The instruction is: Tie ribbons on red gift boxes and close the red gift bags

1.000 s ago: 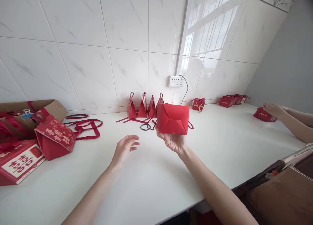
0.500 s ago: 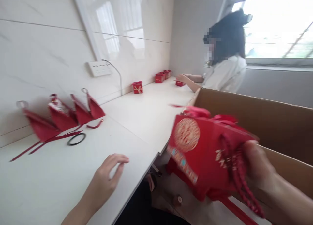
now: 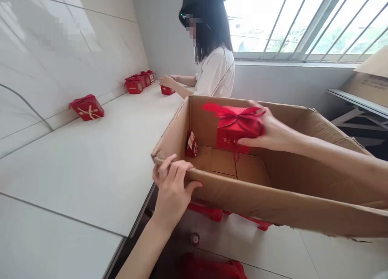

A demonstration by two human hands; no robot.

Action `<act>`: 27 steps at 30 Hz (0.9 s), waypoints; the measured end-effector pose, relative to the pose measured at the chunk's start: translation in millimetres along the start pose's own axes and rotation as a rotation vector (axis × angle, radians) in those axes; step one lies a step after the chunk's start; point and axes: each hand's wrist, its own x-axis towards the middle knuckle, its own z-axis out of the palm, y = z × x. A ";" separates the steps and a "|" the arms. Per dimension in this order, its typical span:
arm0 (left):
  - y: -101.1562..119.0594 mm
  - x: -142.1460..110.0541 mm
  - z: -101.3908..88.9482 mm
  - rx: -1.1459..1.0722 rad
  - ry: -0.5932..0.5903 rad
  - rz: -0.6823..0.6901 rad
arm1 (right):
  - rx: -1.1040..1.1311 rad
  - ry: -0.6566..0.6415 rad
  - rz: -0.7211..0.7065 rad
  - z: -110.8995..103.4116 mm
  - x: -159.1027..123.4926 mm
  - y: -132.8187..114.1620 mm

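Note:
My right hand (image 3: 269, 131) is closed on a red gift box (image 3: 235, 127) with a red ribbon bow on top, held inside the upper part of a large open cardboard box (image 3: 273, 206). My left hand (image 3: 172, 184) grips the near left rim of that cardboard box, fingers curled over the flap. One small red box (image 3: 191, 144) lies inside against the carton's left wall.
A white counter (image 3: 91, 161) runs along the tiled wall on the left, with a red gift box (image 3: 87, 108) and several more (image 3: 138, 83) further back. Another person (image 3: 212, 64) stands at the far end handling a red box (image 3: 167, 89). Red items (image 3: 212, 267) lie on the floor below.
My view has swung right from the counter to the cardboard box. My right hand carried the red gift box into it, and my left hand left the counter and took hold of the rim.

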 end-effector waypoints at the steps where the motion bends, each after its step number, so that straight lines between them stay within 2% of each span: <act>1: -2.0 -4.5 3.2 0.000 0.069 0.027 | -0.015 -0.070 0.031 15.0 5.1 6.1; 4: -5.0 -14.9 5.9 0.022 0.184 0.112 | -0.143 -0.244 0.014 56.6 19.3 27.4; 6: -4.9 -19.9 4.0 0.048 0.206 0.144 | -0.206 -0.285 -0.043 79.3 24.7 43.3; 9: -3.7 -28.3 0.0 0.074 0.224 0.165 | -0.146 -0.322 -0.121 112.0 23.1 66.9; 13: -1.6 -39.7 -3.1 0.105 0.231 0.159 | 0.005 -0.448 -0.103 167.7 4.4 86.6; 17: 1.2 -40.9 -3.2 0.110 0.217 0.132 | 0.099 -0.574 -0.077 223.3 -25.5 84.8; 20: 2.9 -35.8 -2.3 0.087 0.223 0.124 | 0.167 -0.640 -0.136 240.7 -45.9 80.7; 23: 3.7 -30.8 -1.5 0.074 0.230 0.136 | 0.222 -0.691 -0.183 239.8 -58.8 75.0; 27: 4.3 -29.8 -2.1 0.064 0.226 0.144 | 0.324 -0.773 -0.142 247.3 -56.8 52.6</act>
